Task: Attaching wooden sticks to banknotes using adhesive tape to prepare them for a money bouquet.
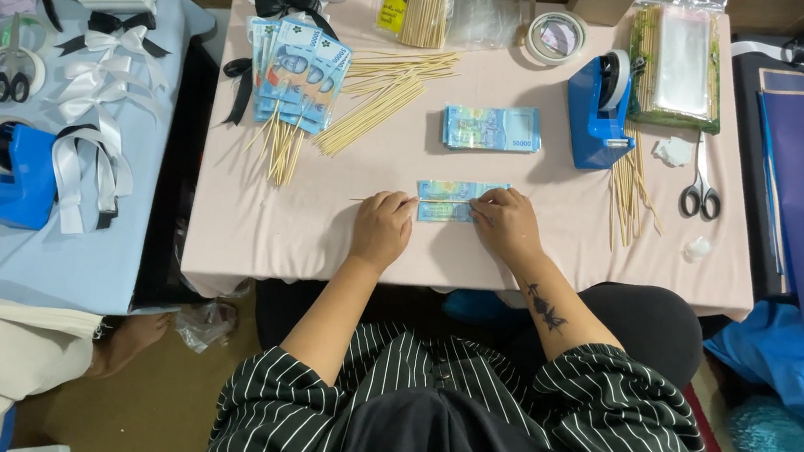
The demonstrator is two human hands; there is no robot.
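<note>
A blue banknote [449,201] lies flat on the pink table [558,241] in front of me, with a thin wooden skewer [375,200] laid along it. My left hand [380,226] presses the skewer at the note's left end. My right hand [505,222] holds down the note's right end. A stack of blue banknotes [492,128] sits just beyond. At the far left of the table lie banknotes mounted on skewers [296,78], fanned out, beside loose skewers [385,92].
A blue tape dispenser [598,109], scissors [700,191] and more skewers [630,189] are at the right. A tape roll [556,36] and a bag of skewers [425,2] are at the back. The left blue table [46,251] holds ribbons, another dispenser [12,174] and scissors [11,80].
</note>
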